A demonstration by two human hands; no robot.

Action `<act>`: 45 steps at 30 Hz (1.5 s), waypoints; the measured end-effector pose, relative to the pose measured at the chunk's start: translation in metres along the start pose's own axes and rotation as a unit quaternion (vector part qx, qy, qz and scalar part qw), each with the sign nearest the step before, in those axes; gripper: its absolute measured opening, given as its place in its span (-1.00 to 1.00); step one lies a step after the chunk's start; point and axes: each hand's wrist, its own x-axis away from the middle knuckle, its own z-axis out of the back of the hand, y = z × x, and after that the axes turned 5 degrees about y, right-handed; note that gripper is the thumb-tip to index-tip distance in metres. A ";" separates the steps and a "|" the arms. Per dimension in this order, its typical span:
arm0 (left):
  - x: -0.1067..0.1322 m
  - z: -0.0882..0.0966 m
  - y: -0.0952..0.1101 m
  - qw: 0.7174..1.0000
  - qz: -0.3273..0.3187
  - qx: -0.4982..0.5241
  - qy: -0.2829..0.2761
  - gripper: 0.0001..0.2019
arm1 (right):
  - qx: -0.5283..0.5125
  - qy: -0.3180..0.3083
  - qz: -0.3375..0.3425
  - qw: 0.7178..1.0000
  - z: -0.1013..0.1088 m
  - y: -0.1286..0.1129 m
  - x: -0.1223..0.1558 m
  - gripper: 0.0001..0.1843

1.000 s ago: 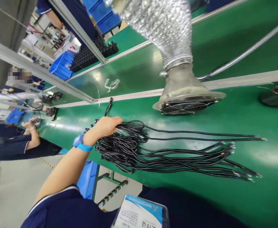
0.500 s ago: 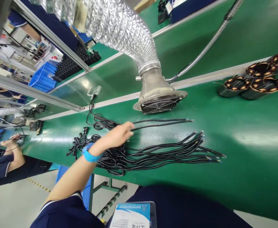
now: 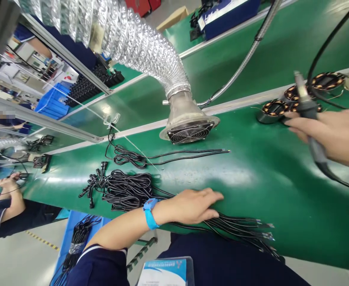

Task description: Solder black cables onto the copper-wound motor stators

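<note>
Many limp, light black wires (image 3: 240,228) lie at the green table's (image 3: 281,178) near edge under the flat-spread left hand (image 3: 192,206), probably best gathered mid-bundle, while the right hand (image 3: 335,135) clasps a soldering iron (image 3: 307,106).

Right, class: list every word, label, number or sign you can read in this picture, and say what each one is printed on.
Badge card at the bottom edge: print under a blue header, too blurred and cut off to read.
Blue box at the top: white label, too small to read.
Nothing else shows legible text.
</note>
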 end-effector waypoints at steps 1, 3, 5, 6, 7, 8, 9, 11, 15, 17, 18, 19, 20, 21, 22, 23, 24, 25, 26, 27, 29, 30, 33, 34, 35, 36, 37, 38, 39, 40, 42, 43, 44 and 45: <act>0.000 0.000 -0.002 0.998 0.044 0.005 0.046 -0.53 | 0.029 -0.025 0.052 0.998 -0.006 -0.002 -0.012 -0.15; -0.004 0.003 -0.008 0.978 0.153 0.019 0.138 -0.57 | 0.065 -0.032 0.090 0.993 -0.018 -0.006 -0.031 -0.20; -0.009 0.008 -0.015 0.953 0.226 0.034 0.201 -0.70 | 0.073 -0.014 0.080 0.994 -0.028 -0.011 -0.040 -0.27; -0.011 0.011 -0.017 0.945 0.241 0.035 0.219 -0.75 | 0.070 -0.005 0.076 0.995 -0.032 -0.014 -0.041 -0.30; -0.014 0.013 -0.019 0.942 0.246 0.029 0.225 -0.79 | 0.065 0.003 0.074 0.995 -0.034 -0.017 -0.040 -0.32; -0.016 0.015 -0.020 0.942 0.247 0.017 0.225 -0.80 | 0.059 0.009 0.078 0.995 -0.036 -0.021 -0.037 -0.34; -0.019 0.016 -0.021 0.942 0.248 -0.001 0.224 -0.79 | 0.049 0.012 0.087 0.995 -0.037 -0.026 -0.033 -0.37; -0.026 0.017 -0.021 0.938 0.262 -0.042 0.222 -0.76 | 0.024 0.006 0.123 0.992 -0.035 -0.038 -0.021 -0.45; -0.044 0.023 -0.024 0.921 0.298 -0.118 0.223 -0.51 | -0.032 0.025 0.192 0.981 -0.024 -0.062 0.004 -0.55; -0.049 0.027 -0.027 0.925 0.295 -0.126 0.202 -0.58 | -0.038 0.037 0.182 0.982 -0.021 -0.070 0.012 -0.56; -0.049 0.028 -0.029 0.932 0.286 -0.124 0.187 -0.65 | -0.033 0.034 0.165 0.985 -0.021 -0.073 0.015 -0.55; -0.048 0.028 -0.030 0.939 0.273 -0.119 0.171 -0.72 | -0.030 0.028 0.147 0.988 -0.021 -0.075 0.016 -0.52; -0.044 0.027 -0.031 0.947 0.258 -0.112 0.155 -0.76 | -0.035 0.024 0.127 0.991 -0.022 -0.076 0.016 -0.48; -0.040 0.025 -0.031 0.955 0.241 -0.100 0.140 -0.79 | -0.046 0.023 0.109 0.993 -0.024 -0.078 0.016 -0.44; -0.034 0.022 -0.032 0.963 0.224 -0.083 0.125 -0.82 | -0.063 0.025 0.095 0.993 -0.025 -0.080 0.015 -0.41; -0.029 0.019 -0.032 0.970 0.208 -0.059 0.115 -0.84 | -0.082 0.030 0.088 0.992 -0.027 -0.083 0.014 -0.39; -0.023 0.017 -0.032 0.974 0.193 -0.025 0.113 -0.86 | -0.099 0.038 0.085 0.991 -0.028 -0.086 0.013 -0.39; -0.019 0.015 -0.032 0.975 0.183 0.017 0.121 -0.86 | -0.112 0.043 0.085 0.989 -0.029 -0.091 0.013 -0.40; -0.015 0.015 -0.033 0.971 0.181 0.070 0.140 -0.86 | -0.121 0.045 0.092 0.987 -0.030 -0.096 0.013 -0.42; -0.014 0.015 -0.033 0.959 0.189 0.133 0.166 -0.86 | -0.128 0.042 0.102 0.986 -0.031 -0.103 0.013 -0.45; -0.015 0.018 -0.034 0.915 0.213 0.265 0.216 -0.87 | -0.146 0.028 0.128 0.981 -0.031 -0.117 0.016 -0.54; -0.018 0.020 -0.034 0.891 0.218 0.324 0.231 -0.83 | -0.154 0.020 0.142 0.978 -0.031 -0.123 0.018 -0.59; -0.029 0.024 -0.036 0.854 0.204 0.420 0.228 -0.69 | -0.179 0.015 0.163 0.970 -0.029 -0.139 0.025 -0.64; -0.032 0.024 -0.037 0.854 0.201 0.428 0.215 -0.69 | -0.188 0.016 0.161 0.969 -0.028 -0.142 0.027 -0.63; -0.035 0.023 -0.037 0.855 0.205 0.432 0.200 -0.71 | -0.196 0.018 0.157 0.968 -0.025 -0.145 0.029 -0.63; -0.036 0.022 -0.038 0.856 0.212 0.434 0.184 -0.73 | -0.202 0.019 0.151 0.968 -0.023 -0.147 0.030 -0.64; -0.036 0.022 -0.038 0.854 0.222 0.438 0.172 -0.75 | -0.205 0.018 0.144 0.968 -0.021 -0.149 0.031 -0.64; -0.035 0.022 -0.038 0.850 0.230 0.446 0.161 -0.78 | -0.207 0.020 0.137 0.968 -0.019 -0.151 0.032 -0.65; -0.033 0.023 -0.038 0.845 0.236 0.454 0.153 -0.80 | -0.209 0.023 0.129 0.969 -0.018 -0.153 0.033 -0.66; -0.031 0.025 -0.038 0.842 0.240 0.460 0.150 -0.82 | -0.210 0.027 0.123 0.970 -0.018 -0.155 0.033 -0.66; -0.027 0.031 -0.037 0.843 0.234 0.459 0.157 -0.85 | -0.213 0.037 0.111 0.970 -0.022 -0.159 0.034 -0.69; -0.027 0.034 -0.036 0.846 0.222 0.457 0.164 -0.85 | -0.215 0.041 0.107 0.970 -0.025 -0.160 0.034 -0.70; -0.028 0.037 -0.035 0.848 0.206 0.458 0.169 -0.84 | -0.218 0.042 0.102 0.970 -0.028 -0.161 0.034 -0.70; -0.030 0.039 -0.035 0.847 0.188 0.466 0.171 -0.84 | -0.221 0.042 0.100 0.969 -0.032 -0.161 0.035 -0.70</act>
